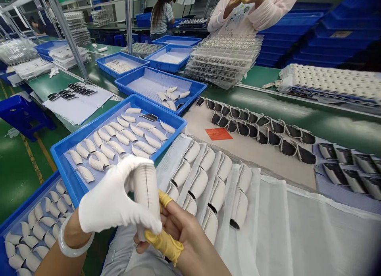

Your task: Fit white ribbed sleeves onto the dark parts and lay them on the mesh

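Between my two hands is a cream ribbed plastic shell (146,192), held upright with a seam line down its middle. My left hand (111,194), in a white glove, wraps its thumb and fingers round the shell from the left. My right hand (175,224), with yellow finger cots on some fingers, grips its lower right side. Just behind my hands stands a blue tray (67,165) of loose cream shell pieces (110,130). To the right, rows of assembled shells (217,194) with dark ends lie between folds of white foam sheet (300,224).
Another blue tray (13,216) of shells sits low at left. More blue trays (131,83) line the bench behind. Dark-faced pieces (253,131) and a red card (218,134) lie on cardboard. A co-worker (238,14) stands behind stacked clear plastic trays (223,61).
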A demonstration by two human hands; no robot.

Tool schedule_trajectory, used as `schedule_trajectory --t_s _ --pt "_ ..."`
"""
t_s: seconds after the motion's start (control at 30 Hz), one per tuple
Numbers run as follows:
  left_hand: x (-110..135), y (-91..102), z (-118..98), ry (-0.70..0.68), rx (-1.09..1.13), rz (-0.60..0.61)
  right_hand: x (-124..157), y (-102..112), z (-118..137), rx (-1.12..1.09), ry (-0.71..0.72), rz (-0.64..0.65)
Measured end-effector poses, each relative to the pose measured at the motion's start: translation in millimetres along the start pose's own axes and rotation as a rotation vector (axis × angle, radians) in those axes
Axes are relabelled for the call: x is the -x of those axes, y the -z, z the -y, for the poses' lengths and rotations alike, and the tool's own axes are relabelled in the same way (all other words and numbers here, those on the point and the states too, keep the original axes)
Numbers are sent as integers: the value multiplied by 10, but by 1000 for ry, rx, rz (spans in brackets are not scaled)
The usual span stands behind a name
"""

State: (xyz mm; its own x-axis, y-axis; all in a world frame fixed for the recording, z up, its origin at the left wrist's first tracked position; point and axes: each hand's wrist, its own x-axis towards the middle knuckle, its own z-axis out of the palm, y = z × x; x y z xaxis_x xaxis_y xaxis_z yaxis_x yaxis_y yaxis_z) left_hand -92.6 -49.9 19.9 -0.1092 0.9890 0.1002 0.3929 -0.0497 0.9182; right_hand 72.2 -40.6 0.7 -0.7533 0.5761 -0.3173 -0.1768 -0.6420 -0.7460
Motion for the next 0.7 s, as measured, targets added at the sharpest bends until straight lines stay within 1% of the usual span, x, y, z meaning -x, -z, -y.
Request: schedule_trajectory --t_s 0.03,0.07,0.2,0.33,0.5,0.57,0.63,0.7 --pt "11 2 4 12 4 7 4 0 14 -8 4 -5" --pt "16 2 10 6 21 -13 9 -4 26 -6 -1 -16" --pt "-1 -12 45 -103 125 -132 5 -38 44 20 -48 -37" --pt "-17 -23 76 -129 151 -163 -24 -62 23 83 -61 -58" --pt "-22 -18 86 -165 30 -172 -32 -43 -15 267 2 -97" --pt "-23 -21 75 -191 -31 -180 -51 -18 -26 289 1 -103" --pt "-25 -35 58 -228 -102 -162 -89 12 -23 334 16 -135" --pt "-33 -58 46 -266 -175 -126 -128 43 -9 432 59 -183"
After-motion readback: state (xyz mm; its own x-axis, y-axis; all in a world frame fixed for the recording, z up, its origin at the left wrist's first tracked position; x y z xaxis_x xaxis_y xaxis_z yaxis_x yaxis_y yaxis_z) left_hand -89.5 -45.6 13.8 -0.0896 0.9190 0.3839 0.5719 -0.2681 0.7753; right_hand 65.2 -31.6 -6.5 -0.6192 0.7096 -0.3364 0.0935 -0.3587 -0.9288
